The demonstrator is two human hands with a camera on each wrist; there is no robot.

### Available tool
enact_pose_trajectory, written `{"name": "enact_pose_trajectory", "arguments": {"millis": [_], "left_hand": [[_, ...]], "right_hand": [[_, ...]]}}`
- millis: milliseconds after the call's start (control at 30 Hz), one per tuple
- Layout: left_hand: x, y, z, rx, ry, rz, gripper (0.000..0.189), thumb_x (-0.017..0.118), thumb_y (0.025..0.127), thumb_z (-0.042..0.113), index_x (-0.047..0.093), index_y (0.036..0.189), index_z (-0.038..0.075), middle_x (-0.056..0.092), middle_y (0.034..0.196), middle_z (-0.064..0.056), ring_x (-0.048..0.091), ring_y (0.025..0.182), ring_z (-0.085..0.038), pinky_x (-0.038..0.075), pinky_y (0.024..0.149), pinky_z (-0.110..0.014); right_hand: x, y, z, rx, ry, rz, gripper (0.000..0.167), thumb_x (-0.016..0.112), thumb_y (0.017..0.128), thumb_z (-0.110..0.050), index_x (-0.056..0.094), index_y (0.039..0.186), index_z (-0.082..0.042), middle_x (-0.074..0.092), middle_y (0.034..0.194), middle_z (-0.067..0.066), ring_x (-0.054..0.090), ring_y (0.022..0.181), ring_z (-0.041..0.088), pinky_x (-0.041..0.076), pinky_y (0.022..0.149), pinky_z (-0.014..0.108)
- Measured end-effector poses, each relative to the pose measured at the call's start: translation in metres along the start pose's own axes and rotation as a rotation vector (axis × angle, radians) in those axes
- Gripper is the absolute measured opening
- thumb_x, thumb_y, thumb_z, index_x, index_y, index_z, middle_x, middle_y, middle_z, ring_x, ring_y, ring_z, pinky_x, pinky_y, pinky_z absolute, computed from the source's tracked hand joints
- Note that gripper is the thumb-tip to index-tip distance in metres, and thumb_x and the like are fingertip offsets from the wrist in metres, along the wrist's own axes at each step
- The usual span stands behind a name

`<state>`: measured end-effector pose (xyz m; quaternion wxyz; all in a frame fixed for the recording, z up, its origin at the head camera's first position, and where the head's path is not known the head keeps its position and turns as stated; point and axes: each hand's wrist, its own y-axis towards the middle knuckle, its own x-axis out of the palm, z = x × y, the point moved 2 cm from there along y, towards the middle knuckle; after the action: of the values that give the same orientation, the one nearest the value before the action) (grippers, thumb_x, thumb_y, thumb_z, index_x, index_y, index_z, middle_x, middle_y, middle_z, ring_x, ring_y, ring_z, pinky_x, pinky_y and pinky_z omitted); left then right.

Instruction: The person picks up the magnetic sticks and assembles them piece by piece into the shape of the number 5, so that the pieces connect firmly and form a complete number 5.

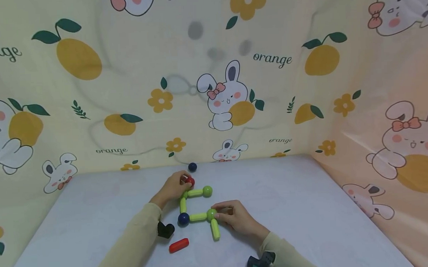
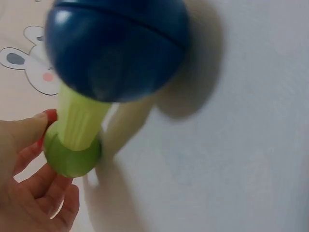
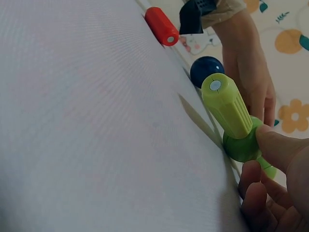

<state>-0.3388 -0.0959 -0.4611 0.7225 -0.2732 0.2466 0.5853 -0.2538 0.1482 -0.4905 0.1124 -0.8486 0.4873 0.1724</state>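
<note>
A chain of yellow-green rods and balls lies on the table, with a dark blue ball (image 1: 183,219) at its near-left corner. At the far-left corner my left hand (image 1: 171,188) pinches a red ball (image 1: 190,182) beside a green ball (image 2: 72,157); in the left wrist view the red ball is mostly hidden behind that ball and my thumb. My right hand (image 1: 236,218) grips the green ball (image 1: 211,214) at the near-right corner between thumb and fingers. From that ball a yellow-green rod (image 3: 226,104) with a silvery disc on its end points toward me.
A loose red rod (image 1: 179,245) lies nearer me, left of the chain. At the table's back edge sits another dark blue ball (image 1: 192,167). One more green ball (image 1: 207,191) ends the chain's far rod. A patterned cloth (image 1: 183,52) hangs behind the white table (image 1: 308,208).
</note>
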Motion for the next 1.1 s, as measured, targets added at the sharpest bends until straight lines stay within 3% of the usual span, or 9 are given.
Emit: {"name": "enact_pose_trajectory", "arguments": {"millis": [233, 400, 533, 800, 1100], "left_hand": [[-0.011, -0.009, -0.005, 0.047, -0.058, 0.077, 0.038, 0.056, 0.102, 0.015, 0.056, 0.139, 0.005, 0.064, 0.126, -0.016, 0.060, 0.107, -0.027, 0.052, 0.091, -0.040], [-0.020, -0.028, -0.004, 0.107, -0.107, 0.113, 0.036, 0.053, 0.106, 0.019, 0.054, 0.138, 0.005, 0.062, 0.130, -0.017, 0.058, 0.119, -0.031, 0.049, 0.104, -0.048], [-0.023, -0.047, -0.001, 0.149, -0.151, 0.123, 0.036, 0.053, 0.106, 0.019, 0.053, 0.139, 0.006, 0.062, 0.131, -0.017, 0.058, 0.122, -0.033, 0.048, 0.106, -0.050], [-0.011, -0.079, 0.003, 0.126, -0.206, 0.120, 0.039, 0.062, 0.101, 0.014, 0.055, 0.139, 0.013, 0.063, 0.131, -0.009, 0.060, 0.119, -0.025, 0.054, 0.100, -0.042], [-0.001, -0.103, 0.008, 0.146, -0.221, 0.120, 0.041, 0.070, 0.095, 0.013, 0.059, 0.134, 0.016, 0.067, 0.125, 0.000, 0.061, 0.114, -0.019, 0.052, 0.090, -0.029]], "right_hand": [[0.001, 0.002, 0.004, 0.020, -0.005, 0.004, 0.033, 0.067, 0.098, -0.019, 0.068, 0.128, -0.005, 0.072, 0.112, 0.012, 0.044, 0.054, 0.004, 0.040, 0.050, 0.019], [0.001, 0.001, 0.003, 0.011, -0.017, 0.006, 0.033, 0.067, 0.098, -0.020, 0.068, 0.128, -0.006, 0.072, 0.111, 0.012, 0.046, 0.054, 0.004, 0.041, 0.050, 0.019], [-0.001, 0.001, 0.002, 0.010, -0.022, 0.011, 0.032, 0.066, 0.098, -0.020, 0.069, 0.127, -0.007, 0.072, 0.112, 0.012, 0.046, 0.054, 0.004, 0.041, 0.049, 0.019], [-0.002, 0.001, 0.003, 0.016, -0.022, 0.013, 0.033, 0.066, 0.098, -0.021, 0.068, 0.128, -0.005, 0.073, 0.106, 0.011, 0.046, 0.054, 0.005, 0.041, 0.049, 0.019], [0.000, 0.002, 0.003, 0.014, -0.013, 0.003, 0.032, 0.066, 0.098, -0.019, 0.069, 0.127, -0.007, 0.072, 0.113, 0.012, 0.047, 0.056, 0.005, 0.041, 0.051, 0.019]]}}
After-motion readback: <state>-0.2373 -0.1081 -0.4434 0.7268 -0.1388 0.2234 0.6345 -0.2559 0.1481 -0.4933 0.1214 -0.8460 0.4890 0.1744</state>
